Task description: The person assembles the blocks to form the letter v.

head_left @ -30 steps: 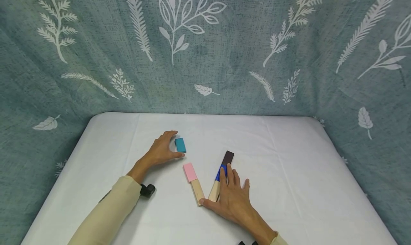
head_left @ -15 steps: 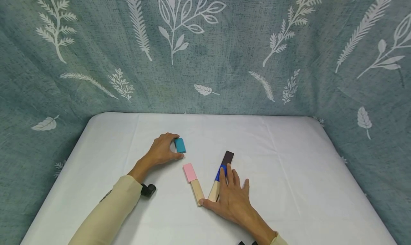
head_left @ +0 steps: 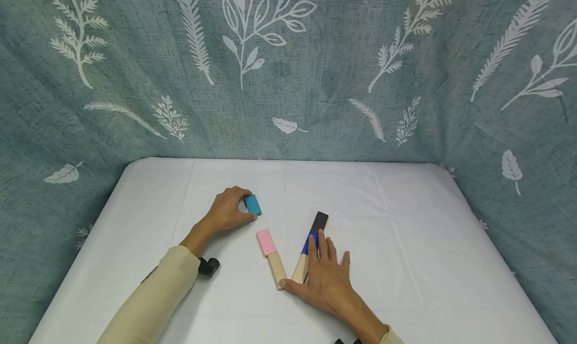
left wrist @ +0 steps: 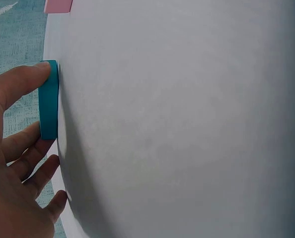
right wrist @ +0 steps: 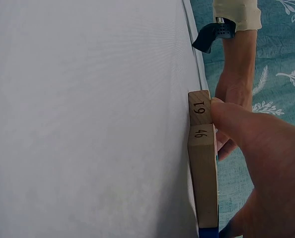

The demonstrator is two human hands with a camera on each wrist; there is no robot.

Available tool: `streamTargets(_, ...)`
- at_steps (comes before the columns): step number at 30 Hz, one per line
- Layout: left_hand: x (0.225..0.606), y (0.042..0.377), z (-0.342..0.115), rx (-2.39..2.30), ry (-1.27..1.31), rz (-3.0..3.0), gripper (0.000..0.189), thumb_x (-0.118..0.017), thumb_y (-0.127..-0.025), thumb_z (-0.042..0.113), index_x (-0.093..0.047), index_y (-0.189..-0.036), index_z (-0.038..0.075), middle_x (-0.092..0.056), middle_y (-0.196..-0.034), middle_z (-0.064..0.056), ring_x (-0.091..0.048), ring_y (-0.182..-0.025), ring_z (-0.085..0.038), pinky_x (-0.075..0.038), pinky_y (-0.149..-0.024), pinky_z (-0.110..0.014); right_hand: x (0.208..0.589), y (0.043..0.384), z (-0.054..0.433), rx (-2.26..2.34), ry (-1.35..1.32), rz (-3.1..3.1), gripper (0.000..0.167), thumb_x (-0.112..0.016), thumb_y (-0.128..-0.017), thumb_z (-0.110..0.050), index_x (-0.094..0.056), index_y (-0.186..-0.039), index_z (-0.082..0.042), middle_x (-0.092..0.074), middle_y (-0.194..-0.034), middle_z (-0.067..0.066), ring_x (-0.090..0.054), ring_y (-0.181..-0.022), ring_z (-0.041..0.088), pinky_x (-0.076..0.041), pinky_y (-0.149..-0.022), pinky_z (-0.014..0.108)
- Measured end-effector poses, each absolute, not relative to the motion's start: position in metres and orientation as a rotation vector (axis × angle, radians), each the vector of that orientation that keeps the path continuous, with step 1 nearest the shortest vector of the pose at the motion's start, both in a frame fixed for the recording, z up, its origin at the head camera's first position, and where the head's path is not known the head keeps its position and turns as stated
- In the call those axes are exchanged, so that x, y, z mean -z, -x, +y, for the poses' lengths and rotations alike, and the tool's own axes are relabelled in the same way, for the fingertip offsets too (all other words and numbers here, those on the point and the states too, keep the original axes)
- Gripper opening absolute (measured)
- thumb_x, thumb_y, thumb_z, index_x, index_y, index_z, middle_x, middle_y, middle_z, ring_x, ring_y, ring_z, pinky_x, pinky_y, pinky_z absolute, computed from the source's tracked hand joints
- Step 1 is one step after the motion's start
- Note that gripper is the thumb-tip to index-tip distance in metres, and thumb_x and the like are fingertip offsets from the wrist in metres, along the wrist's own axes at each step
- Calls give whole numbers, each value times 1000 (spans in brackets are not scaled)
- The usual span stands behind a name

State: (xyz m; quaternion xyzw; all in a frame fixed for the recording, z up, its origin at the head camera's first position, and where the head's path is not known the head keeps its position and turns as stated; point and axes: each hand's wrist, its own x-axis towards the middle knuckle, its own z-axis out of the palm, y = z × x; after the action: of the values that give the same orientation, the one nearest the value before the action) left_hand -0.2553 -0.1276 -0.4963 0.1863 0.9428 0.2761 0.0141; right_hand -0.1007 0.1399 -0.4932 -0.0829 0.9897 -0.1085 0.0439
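Observation:
My left hand (head_left: 227,211) pinches a small teal block (head_left: 254,205) by its two ends, between thumb and fingertips. In the left wrist view the teal block (left wrist: 48,101) stands close over the white cloth. Nearer me, several flat blocks form a V. Its left leg is a pink block (head_left: 267,242) and a plain wooden block (head_left: 276,268); its right leg is another wooden block (head_left: 299,270), a blue block (head_left: 307,246) and a dark brown block (head_left: 320,221). My right hand (head_left: 326,279) lies with fingers spread over the right leg, its thumb at the left wooden block's near end.
A white cloth covers the table (head_left: 428,244). Behind it hangs a green-blue curtain (head_left: 324,83) with white leaf prints. A black wrist camera (head_left: 209,267) sits at my left sleeve (head_left: 153,294). The right wrist view shows printed numbers on the wooden blocks' ends.
My left hand has closed from around the teal block to a pinch on it, and the block has turned slightly. The right hand and the V of blocks have stayed still.

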Motion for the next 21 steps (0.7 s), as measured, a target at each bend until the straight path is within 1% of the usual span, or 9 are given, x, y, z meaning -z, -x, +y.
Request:
streamTargets(9,494,256,-128,-865,-565,2928,64,-82,-83,34,-61,-134,2,-59,-134,-17,-53,-125,-36,-36,-110,-54,492,101,139,321,258,3029,130,-54,-72,-90,-29,-156,5,-19,-162,29,-26,-145,50,-19,-102,82)
streamTargets(21,490,257,-128,-895,-536,2893,65,-82,-83,33,-59,-135,0,-57,-135,-19,-51,-126,-37,-35,-111,-54,490,102,138,326,258,3025,131,-55,-72,-90,-28,-156,6,-18,-162,30,-26,-145,51,-18,-102,83)
